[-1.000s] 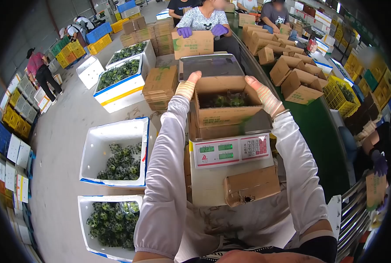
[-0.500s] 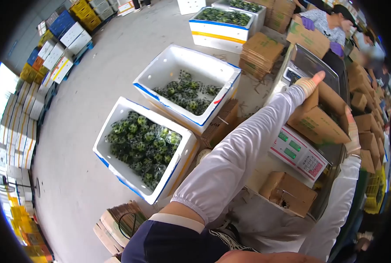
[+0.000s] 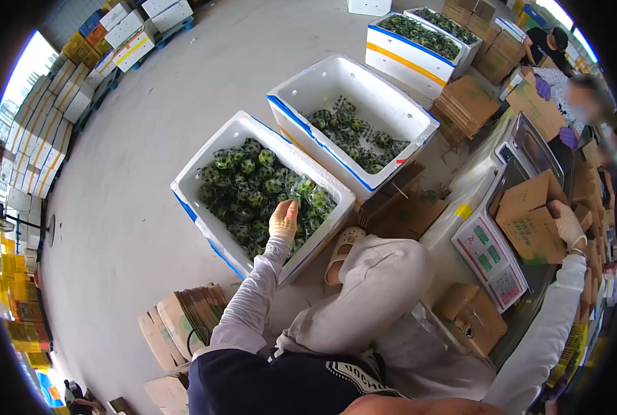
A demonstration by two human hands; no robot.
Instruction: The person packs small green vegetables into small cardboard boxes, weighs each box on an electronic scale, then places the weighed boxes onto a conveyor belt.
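Our left hand (image 3: 283,221) rests on the film-wrapped green produce (image 3: 246,183) at the near edge of the white foam crate (image 3: 191,197) on the floor. Its fingers curl over one pack, but we cannot tell if they grip it. Our right hand (image 3: 570,225) clasps the far side of the open brown cardboard box (image 3: 530,232) on the white electronic scale (image 3: 492,259). We judge it best to take one pack cleanly and steady the box squarely on the pan.
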